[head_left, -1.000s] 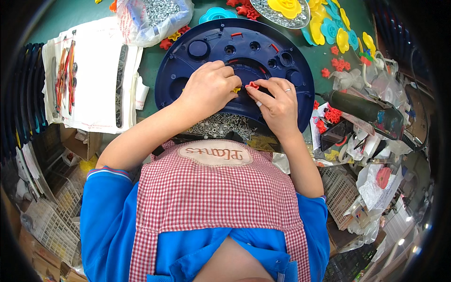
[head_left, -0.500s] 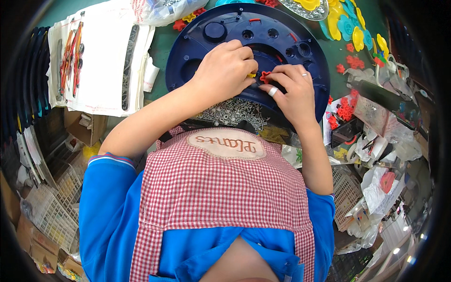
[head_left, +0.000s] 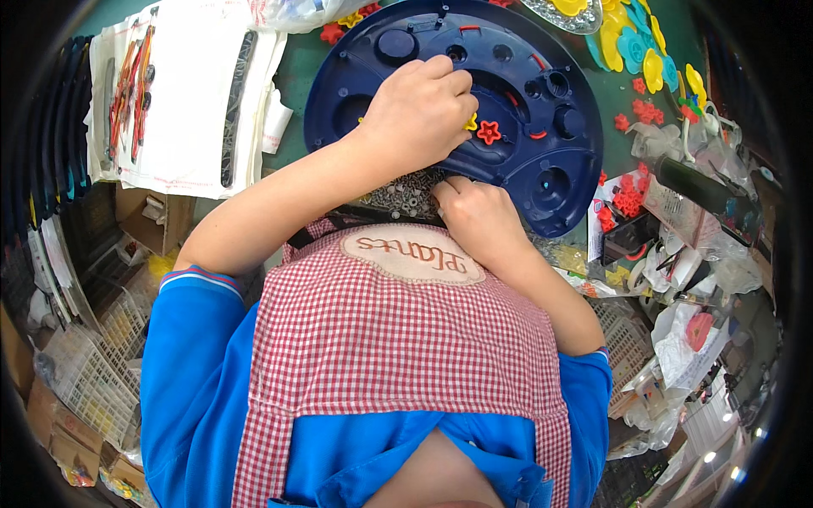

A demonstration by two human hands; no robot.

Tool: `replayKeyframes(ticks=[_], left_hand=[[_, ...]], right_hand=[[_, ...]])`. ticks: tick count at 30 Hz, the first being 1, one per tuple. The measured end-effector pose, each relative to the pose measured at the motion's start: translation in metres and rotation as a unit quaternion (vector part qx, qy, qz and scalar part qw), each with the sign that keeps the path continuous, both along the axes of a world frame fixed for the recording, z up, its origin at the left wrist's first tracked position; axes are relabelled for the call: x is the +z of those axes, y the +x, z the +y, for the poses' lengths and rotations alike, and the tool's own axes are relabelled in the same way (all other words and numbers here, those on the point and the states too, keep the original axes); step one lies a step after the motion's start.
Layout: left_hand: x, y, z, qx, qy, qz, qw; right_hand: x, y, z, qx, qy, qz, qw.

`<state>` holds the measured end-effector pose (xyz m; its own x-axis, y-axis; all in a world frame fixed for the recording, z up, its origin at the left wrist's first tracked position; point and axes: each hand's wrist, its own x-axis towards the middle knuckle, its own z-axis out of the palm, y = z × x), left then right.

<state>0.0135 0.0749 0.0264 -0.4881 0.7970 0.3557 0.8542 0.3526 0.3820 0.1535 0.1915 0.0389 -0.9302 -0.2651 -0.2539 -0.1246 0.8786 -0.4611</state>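
A round dark blue plastic base (head_left: 542, 182) with several sockets lies on the green table in front of me. My left hand (head_left: 419, 114) rests on its middle, fingers curled around a small yellow piece (head_left: 471, 124). A red flower-shaped piece (head_left: 489, 132) sits on the base just right of those fingers. My right hand (head_left: 478, 216) is drawn back close to my checked apron, below the base's near rim. Its curled fingertips touch a heap of small metal screws (head_left: 406, 193). Whether it holds a screw is hidden.
White sheets with red-handled tools (head_left: 135, 93) lie at the left. Yellow and blue flower shapes (head_left: 644, 51) and loose red pieces (head_left: 631, 199) lie to the right, beside crumpled plastic bags (head_left: 694, 254). Wire baskets (head_left: 93, 381) stand low at the left.
My right hand has left the blue base and pulled back to the screw heap. The red flower piece now lies uncovered on the base. My left hand has stayed in place.
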Motion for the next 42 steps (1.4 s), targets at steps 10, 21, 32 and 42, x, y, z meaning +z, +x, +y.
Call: replayKeyframes(ticks=[10, 21, 32, 42], left_hand=[[-0.005, 0.000, -0.007, -0.015, -0.029, 0.005, 0.999], [-0.009, -0.002, -0.007, -0.026, 0.002, -0.016, 1.000], [-0.006, -0.001, -0.006, -0.018, -0.022, -0.012, 1.000], [0.003, -0.001, -0.019, -0.025, 0.019, -0.012, 0.999]], right_hand=[[0.007, -0.041, 0.071, -0.138, -0.005, 0.225, 0.965], [-0.004, -0.044, 0.069, -0.120, 0.016, 0.183, 0.976], [0.000, -0.044, 0.067, -0.112, 0.044, 0.218, 0.968], [-0.001, -0.014, -0.011, 0.096, -0.099, 0.027, 0.990]])
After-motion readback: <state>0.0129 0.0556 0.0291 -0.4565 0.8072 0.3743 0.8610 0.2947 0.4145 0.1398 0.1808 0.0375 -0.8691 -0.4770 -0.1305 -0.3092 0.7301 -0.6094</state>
